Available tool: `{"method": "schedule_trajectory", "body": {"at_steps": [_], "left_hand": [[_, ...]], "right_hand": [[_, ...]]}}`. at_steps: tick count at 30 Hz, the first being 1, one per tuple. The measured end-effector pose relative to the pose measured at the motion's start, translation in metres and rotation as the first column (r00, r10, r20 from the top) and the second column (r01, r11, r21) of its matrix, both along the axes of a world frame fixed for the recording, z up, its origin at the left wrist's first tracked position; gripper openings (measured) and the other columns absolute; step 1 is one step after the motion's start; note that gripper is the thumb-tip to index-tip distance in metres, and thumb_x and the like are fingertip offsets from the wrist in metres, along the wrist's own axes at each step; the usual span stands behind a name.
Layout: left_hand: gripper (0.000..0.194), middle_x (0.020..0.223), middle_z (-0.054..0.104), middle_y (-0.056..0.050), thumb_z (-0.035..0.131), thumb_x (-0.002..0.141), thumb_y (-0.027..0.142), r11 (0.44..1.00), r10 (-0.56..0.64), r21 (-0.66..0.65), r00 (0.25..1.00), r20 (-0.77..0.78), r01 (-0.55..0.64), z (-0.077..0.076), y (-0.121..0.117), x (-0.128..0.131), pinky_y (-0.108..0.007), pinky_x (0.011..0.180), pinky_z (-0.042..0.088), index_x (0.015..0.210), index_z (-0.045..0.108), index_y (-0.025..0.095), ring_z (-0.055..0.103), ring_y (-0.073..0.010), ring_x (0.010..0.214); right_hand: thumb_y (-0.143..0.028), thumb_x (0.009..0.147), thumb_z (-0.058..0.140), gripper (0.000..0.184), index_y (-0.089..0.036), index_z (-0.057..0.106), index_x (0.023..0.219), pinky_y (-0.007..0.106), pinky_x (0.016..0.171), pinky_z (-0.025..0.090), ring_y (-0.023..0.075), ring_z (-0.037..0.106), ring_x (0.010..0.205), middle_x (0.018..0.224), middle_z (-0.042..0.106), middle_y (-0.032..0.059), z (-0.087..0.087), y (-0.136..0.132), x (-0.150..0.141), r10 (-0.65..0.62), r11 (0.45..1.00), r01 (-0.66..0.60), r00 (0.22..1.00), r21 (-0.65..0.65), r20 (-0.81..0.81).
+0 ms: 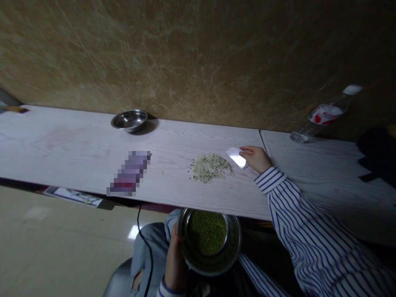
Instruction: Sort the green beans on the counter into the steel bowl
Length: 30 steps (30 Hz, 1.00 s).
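Observation:
My left hand [175, 260] grips the left rim of a steel bowl [235, 247] below the table's front edge. Inside that bowl lie many small green beans [208, 232], which look like mung beans. My right hand [255, 158] is closed on a thin, shiny white card [237, 157], held tilted just above or against the tabletop. To the left of the card, a flat pile of white grains mixed with green beans [211, 167] is spread on the table. The grains look like rice.
A second steel bowl [130, 121] stands near the wall. A pixelated purple rectangle [131, 171] lies left of the pile. A plastic bottle [324, 115] stands at the right, beside a dark object [377, 152]. The pale wooden table [77, 152] runs along the wall; a black cable [150, 251] hangs in front.

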<state>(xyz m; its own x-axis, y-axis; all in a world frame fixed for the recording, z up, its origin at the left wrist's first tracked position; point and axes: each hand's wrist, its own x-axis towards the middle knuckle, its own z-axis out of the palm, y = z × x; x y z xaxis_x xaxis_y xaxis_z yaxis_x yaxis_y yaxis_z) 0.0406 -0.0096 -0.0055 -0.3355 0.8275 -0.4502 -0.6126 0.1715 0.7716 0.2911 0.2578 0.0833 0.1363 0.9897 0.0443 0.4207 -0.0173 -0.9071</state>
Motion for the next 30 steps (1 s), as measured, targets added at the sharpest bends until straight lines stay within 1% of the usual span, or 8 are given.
{"method": "schedule_trajectory", "body": {"at_steps": [3,5,8,13,19,22,25,30], "left_hand": [[0.041,0.118,0.077,-0.007,0.078,0.075,0.050,1.000,0.000,-0.019,1.000,0.028,0.001,0.003,0.001,0.000,-0.048,0.116,0.039,0.109,0.082,0.026,0.062,-0.0344,0.125],[0.040,0.119,0.077,-0.006,0.078,0.076,0.049,1.000,0.003,-0.018,1.000,0.022,-0.003,0.004,0.001,0.000,-0.047,0.116,0.040,0.109,0.082,0.027,0.062,-0.0338,0.126],[0.039,0.119,0.077,-0.006,0.077,0.078,0.048,1.000,0.005,-0.004,1.000,0.020,-0.005,0.005,0.001,0.001,-0.047,0.114,0.041,0.110,0.082,0.026,0.062,-0.0332,0.124],[0.040,0.112,0.078,-0.007,0.080,0.070,0.047,0.999,0.024,-0.044,0.999,0.031,-0.022,0.005,0.000,-0.001,-0.047,0.110,0.045,0.104,0.082,0.025,0.064,-0.0341,0.119],[0.043,0.117,0.078,-0.007,0.079,0.070,0.046,0.998,0.033,-0.059,0.997,0.068,-0.029,0.008,0.000,-0.001,-0.049,0.113,0.042,0.108,0.081,0.025,0.062,-0.0350,0.125],[0.048,0.119,0.078,-0.007,0.081,0.068,0.048,0.998,0.052,-0.051,0.995,0.081,-0.048,0.008,0.001,0.000,-0.049,0.115,0.041,0.109,0.081,0.024,0.060,-0.0361,0.128],[0.051,0.119,0.078,-0.008,0.083,0.065,0.050,0.997,0.060,-0.045,0.995,0.076,-0.056,0.007,0.001,-0.001,-0.049,0.115,0.042,0.108,0.082,0.023,0.060,-0.0376,0.128],[0.046,0.122,0.077,-0.008,0.080,0.069,0.046,1.000,0.030,-0.010,0.997,0.068,-0.030,0.009,-0.001,-0.001,-0.049,0.116,0.041,0.110,0.081,0.025,0.058,-0.0371,0.132]], "right_hand": [[-0.013,0.071,0.075,0.019,-0.012,0.079,0.090,0.034,0.065,0.061,0.0205,0.074,0.063,0.073,0.080,0.0094,-0.007,-0.004,-0.013,0.029,0.999,-0.030,0.999,-0.040,-0.024],[-0.012,0.073,0.075,0.019,-0.012,0.079,0.091,0.031,0.065,0.061,0.0197,0.075,0.065,0.075,0.081,0.0091,-0.008,-0.010,-0.024,0.066,0.996,-0.069,0.997,-0.057,-0.049],[-0.011,0.075,0.074,0.017,-0.013,0.079,0.091,0.030,0.066,0.061,0.0193,0.076,0.068,0.079,0.082,0.0091,-0.006,-0.017,-0.040,0.117,0.990,-0.122,0.990,-0.071,-0.080],[-0.011,0.080,0.072,0.019,-0.014,0.081,0.096,0.032,0.063,0.062,0.0204,0.075,0.064,0.078,0.082,0.0089,-0.001,-0.023,-0.058,0.189,0.975,-0.199,0.977,-0.096,-0.101],[-0.006,0.080,0.074,0.021,-0.015,0.082,0.097,0.035,0.073,0.064,0.0220,0.078,0.073,0.081,0.082,0.0088,0.003,-0.033,-0.076,0.269,0.953,-0.277,0.960,-0.120,-0.078],[-0.005,0.083,0.071,0.023,-0.015,0.082,0.100,0.035,0.073,0.064,0.0219,0.078,0.075,0.083,0.082,0.0092,0.007,-0.038,-0.079,0.305,0.941,-0.312,0.950,-0.130,-0.070],[-0.008,0.084,0.071,0.025,-0.015,0.082,0.105,0.038,0.076,0.065,0.0229,0.079,0.077,0.087,0.083,0.0100,0.010,-0.043,-0.078,0.355,0.927,-0.356,0.934,-0.120,-0.024],[-0.009,0.084,0.072,0.025,-0.017,0.082,0.105,0.041,0.087,0.064,0.0252,0.080,0.091,0.096,0.083,0.0110,0.010,-0.050,-0.082,0.422,0.903,-0.417,0.906,-0.105,0.026]]}}
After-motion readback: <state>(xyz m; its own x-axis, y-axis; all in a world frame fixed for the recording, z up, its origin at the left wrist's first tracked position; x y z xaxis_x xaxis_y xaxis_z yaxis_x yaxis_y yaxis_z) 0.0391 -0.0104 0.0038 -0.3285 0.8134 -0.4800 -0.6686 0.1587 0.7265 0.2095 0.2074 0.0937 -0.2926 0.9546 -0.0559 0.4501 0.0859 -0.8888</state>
